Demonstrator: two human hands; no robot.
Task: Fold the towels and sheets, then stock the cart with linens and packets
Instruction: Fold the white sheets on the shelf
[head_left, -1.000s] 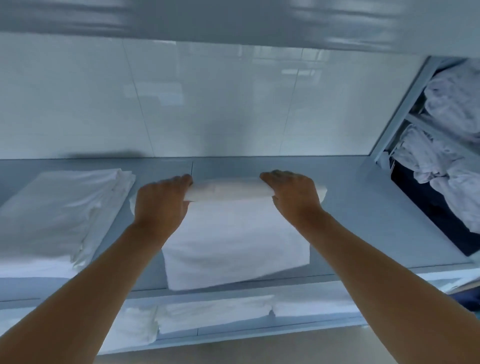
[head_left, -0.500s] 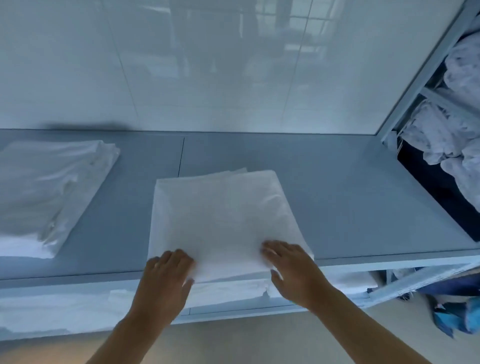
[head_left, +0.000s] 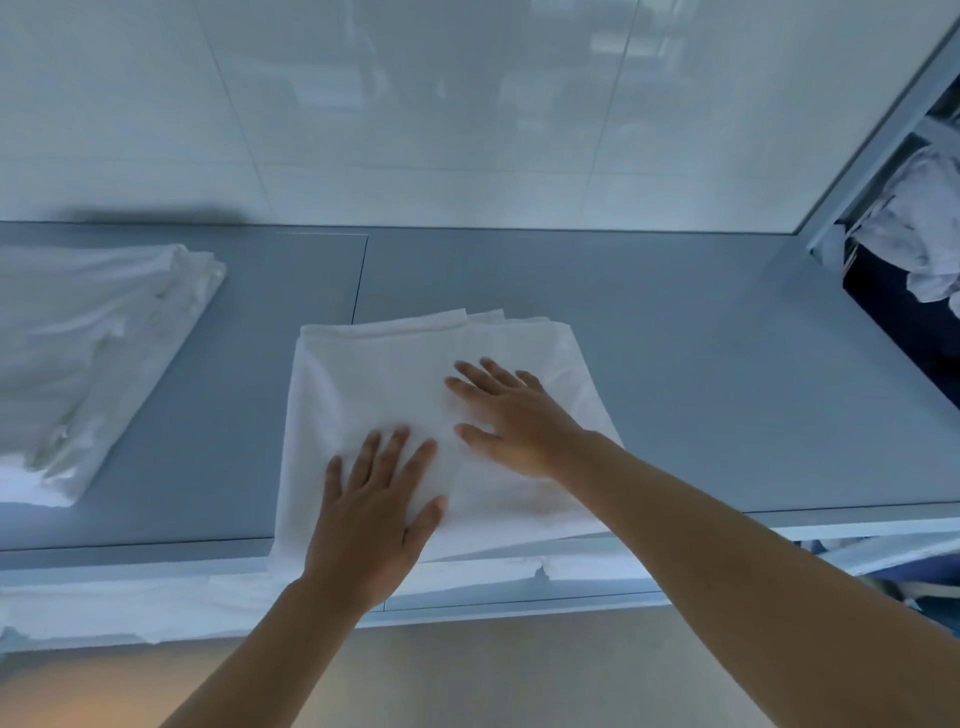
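A folded white towel (head_left: 374, 364) lies flat on the grey table (head_left: 675, 364), its near edge hanging slightly over the front. My left hand (head_left: 376, 509) presses flat on the towel's near part with fingers spread and straight. My right hand (head_left: 511, 421) lies flat on the towel's middle, fingers spread and pointing left and away. Both palms face down on the cloth.
A stack of folded white sheets (head_left: 88, 364) sits at the table's left. A shelf rack (head_left: 878, 156) at the right holds crumpled white linens (head_left: 919, 228). More white linen (head_left: 130, 608) lies on the lower shelf under the table edge. A glossy white wall (head_left: 415, 104) stands behind.
The far fold was brought toward me and laid down. Both hands then released the near edge and moved onto the towel's top, now pressing flat with fingers spread.
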